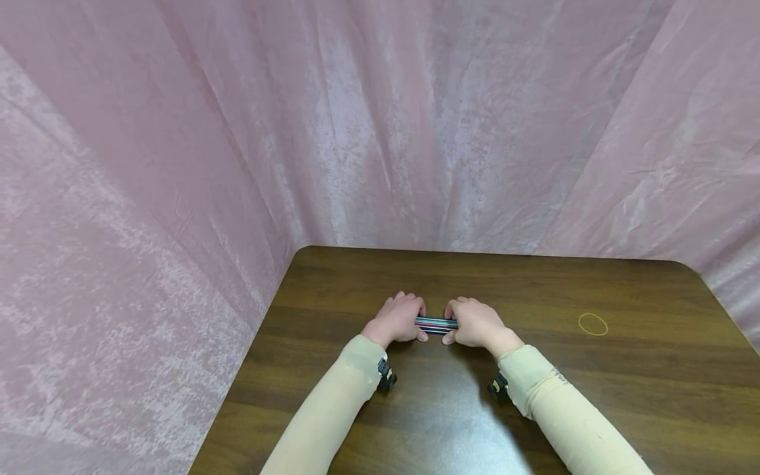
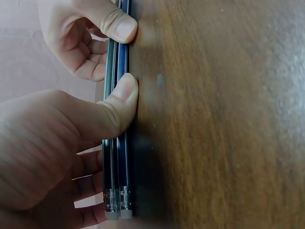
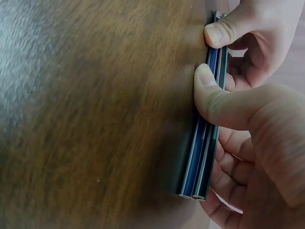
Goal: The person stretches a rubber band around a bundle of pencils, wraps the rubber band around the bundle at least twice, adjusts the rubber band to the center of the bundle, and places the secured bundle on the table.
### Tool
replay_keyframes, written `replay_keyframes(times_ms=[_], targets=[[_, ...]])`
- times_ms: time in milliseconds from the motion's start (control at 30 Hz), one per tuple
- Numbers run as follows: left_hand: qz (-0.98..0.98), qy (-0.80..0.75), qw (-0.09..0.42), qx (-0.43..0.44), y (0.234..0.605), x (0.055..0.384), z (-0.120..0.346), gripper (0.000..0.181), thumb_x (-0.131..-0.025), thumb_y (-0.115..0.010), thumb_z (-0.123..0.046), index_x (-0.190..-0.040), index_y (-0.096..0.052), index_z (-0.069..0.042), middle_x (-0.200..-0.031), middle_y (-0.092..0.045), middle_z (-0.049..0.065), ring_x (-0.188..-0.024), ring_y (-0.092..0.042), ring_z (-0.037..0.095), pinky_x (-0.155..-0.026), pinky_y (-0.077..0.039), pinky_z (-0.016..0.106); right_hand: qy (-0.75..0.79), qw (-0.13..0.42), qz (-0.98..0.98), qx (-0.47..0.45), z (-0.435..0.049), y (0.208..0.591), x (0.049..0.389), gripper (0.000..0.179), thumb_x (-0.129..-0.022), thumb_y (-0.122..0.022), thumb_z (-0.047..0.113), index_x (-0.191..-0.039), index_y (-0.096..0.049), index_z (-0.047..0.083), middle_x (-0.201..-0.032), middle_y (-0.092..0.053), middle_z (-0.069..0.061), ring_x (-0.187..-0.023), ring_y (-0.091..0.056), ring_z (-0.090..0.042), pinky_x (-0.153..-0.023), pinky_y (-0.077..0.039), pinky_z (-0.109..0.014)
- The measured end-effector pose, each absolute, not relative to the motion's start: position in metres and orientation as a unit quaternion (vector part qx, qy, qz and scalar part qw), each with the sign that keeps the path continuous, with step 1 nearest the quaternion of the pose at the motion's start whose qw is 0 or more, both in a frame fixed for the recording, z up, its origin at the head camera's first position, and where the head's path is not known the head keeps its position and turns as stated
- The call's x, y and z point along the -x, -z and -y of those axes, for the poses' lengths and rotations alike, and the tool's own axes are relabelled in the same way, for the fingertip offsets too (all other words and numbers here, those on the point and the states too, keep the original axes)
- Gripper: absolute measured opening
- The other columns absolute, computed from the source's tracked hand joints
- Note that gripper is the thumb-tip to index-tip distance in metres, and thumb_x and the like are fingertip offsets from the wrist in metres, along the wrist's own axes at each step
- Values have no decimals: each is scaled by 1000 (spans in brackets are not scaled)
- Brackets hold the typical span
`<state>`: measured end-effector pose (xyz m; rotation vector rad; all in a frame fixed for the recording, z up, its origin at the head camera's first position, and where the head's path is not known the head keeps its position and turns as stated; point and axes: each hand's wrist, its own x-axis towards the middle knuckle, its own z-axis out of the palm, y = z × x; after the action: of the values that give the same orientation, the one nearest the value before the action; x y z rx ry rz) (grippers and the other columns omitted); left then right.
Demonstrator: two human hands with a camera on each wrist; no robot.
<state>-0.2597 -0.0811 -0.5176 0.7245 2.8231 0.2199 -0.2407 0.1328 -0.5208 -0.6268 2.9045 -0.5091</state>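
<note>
Several pencils (image 1: 436,325) form a bundle lying crosswise at the middle of the table, with blue, green and dark barrels. My left hand (image 1: 398,320) grips the bundle's left part, thumb on the near side and fingers behind. Opposite it, my right hand (image 1: 477,323) holds the right part the same way, leaving a short stretch of barrels bare between the thumbs. In the left wrist view, the pencils' metal ferrules (image 2: 111,199) and whitish erasers (image 2: 126,214) stick out past my left hand. Flat, unsharpened ends (image 3: 191,196) show beyond my right hand in the right wrist view.
A thin yellow rubber band (image 1: 593,335) lies on the brown wooden table (image 1: 505,284), to the right of my right hand. Pink curtains (image 1: 380,132) hang behind the table's far edge and along its left side.
</note>
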Motion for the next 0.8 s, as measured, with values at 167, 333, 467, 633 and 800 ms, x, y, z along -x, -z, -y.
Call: replay_keyframes(times_ms=[167,333,467,633,800], targets=[[-960,-58,115,-248,518,259,79,38,-86,-90,-47,-107,-72,-21,-103,-62,-7,-101,-53,18,-94,-45,38,160,76,-963,201,-132,521,238,37,-77,-96,38,-96,-71,17,-88,-62,5,-79,-59,-17,-74,-54,-45],[-961,-61,113,-246,517,259,79,36,-86,-90,-47,-106,-74,-21,-104,-63,-7,-100,-53,18,-94,-46,38,163,75,-964,198,-132,520,238,33,-78,-96,36,-93,-72,19,-87,-62,6,-78,-59,-16,-72,-53,-45],[-960,-62,117,-247,517,257,80,35,-87,-88,-48,-106,-75,-21,-104,-64,-7,-98,-54,17,-93,-48,37,159,79,-964,199,-132,521,237,30,-80,-94,36,-94,-73,19,-87,-64,6,-78,-59,-16,-73,-54,-45],[-959,-54,112,-256,520,255,81,34,-90,-85,-48,-107,-76,-19,-102,-64,-7,-94,-55,15,-88,-49,34,151,75,-963,209,-131,522,234,29,-83,-92,36,-96,-73,19,-88,-66,6,-81,-63,-18,-75,-55,-46],[-956,-47,110,-269,523,253,82,32,-94,-82,-46,-109,-75,-18,-102,-63,-7,-94,-55,13,-84,-50,32,121,59,-961,240,-132,522,230,29,-88,-88,36,-100,-73,15,-94,-67,1,-91,-68,-26,-81,-57,-49]])
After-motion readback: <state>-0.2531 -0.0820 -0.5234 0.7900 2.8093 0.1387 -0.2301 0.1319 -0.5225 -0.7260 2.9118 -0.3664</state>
